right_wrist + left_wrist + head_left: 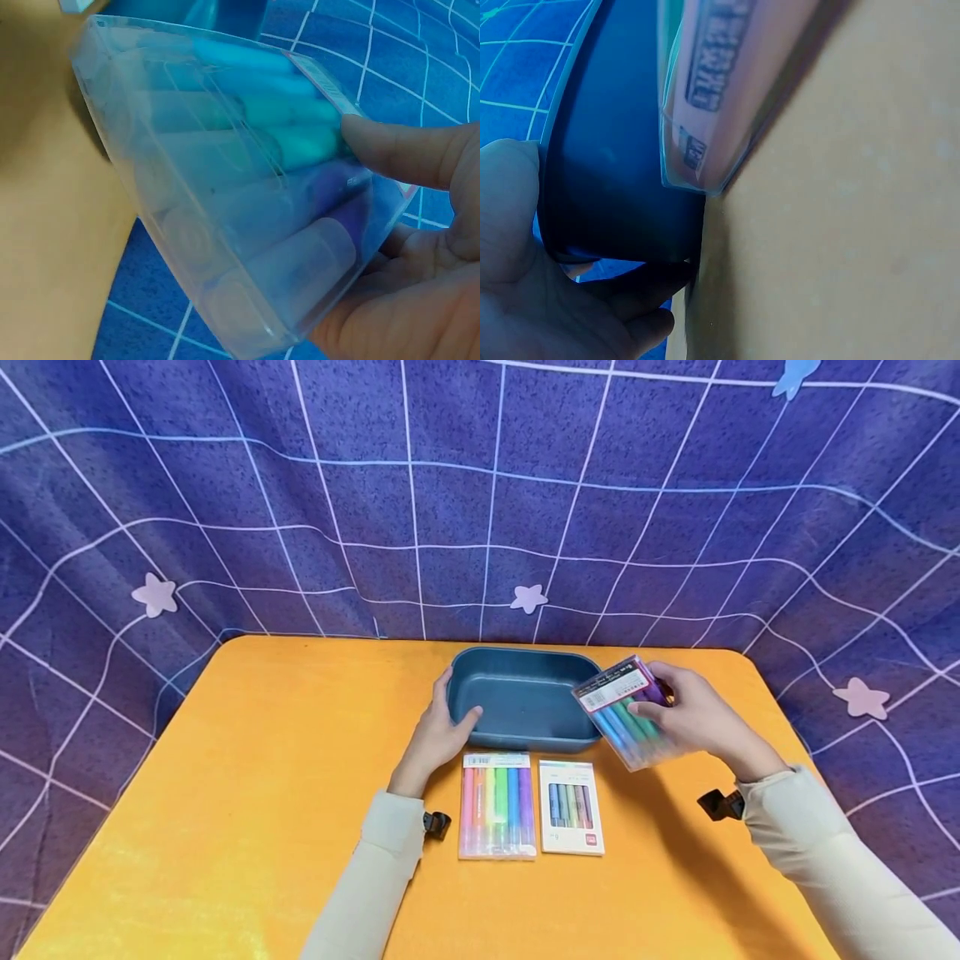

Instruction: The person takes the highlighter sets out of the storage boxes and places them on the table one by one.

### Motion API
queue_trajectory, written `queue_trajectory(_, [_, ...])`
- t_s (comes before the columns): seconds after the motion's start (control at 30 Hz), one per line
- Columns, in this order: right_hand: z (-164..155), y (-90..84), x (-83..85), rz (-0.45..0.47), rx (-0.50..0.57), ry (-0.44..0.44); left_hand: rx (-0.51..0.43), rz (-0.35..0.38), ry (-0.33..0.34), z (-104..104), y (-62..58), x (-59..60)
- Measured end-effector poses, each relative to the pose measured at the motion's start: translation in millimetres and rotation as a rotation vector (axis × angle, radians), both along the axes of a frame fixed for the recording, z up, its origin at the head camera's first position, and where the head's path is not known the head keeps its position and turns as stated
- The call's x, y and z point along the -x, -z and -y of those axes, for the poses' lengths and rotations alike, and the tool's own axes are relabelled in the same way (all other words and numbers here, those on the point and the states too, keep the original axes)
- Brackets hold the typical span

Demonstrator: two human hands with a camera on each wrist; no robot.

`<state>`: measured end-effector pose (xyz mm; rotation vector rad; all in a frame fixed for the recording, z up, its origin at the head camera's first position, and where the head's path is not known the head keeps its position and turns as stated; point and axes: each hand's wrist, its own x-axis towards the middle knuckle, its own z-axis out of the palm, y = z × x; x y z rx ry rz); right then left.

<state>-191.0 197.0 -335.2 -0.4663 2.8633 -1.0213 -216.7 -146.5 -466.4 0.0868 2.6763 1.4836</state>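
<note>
A dark blue plastic bin sits near the table's back edge. My left hand grips its left end, thumb at the rim and fingers around the outside; the left wrist view shows this hand close up on the bin wall. To the right of the bin, my right hand holds a clear pack of markers tilted above the table. In the right wrist view, the thumb presses one face of the marker pack, whose pens show blue, green and purple parts; the fingers behind it are partly hidden.
In front of the bin lie a clear pack of rainbow-coloured highlighters and, beside it, a white box of pens with a window. The yellow table meets a blue grid-patterned curtain at the back.
</note>
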Motion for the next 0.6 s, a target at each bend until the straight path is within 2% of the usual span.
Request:
queue_trajectory(0.2, [-7.3, 7.6, -6.5, 0.018, 0.044, 0.021, -0.002, 0.001, 0.002, 0.2, -0.1, -1.0])
queue_trajectory(0.6, [-20.8, 23.9, -18.6, 0.140, 0.076, 0.116, 0.002, -0.001, 0.006, -0.6, 1.6, 0.2])
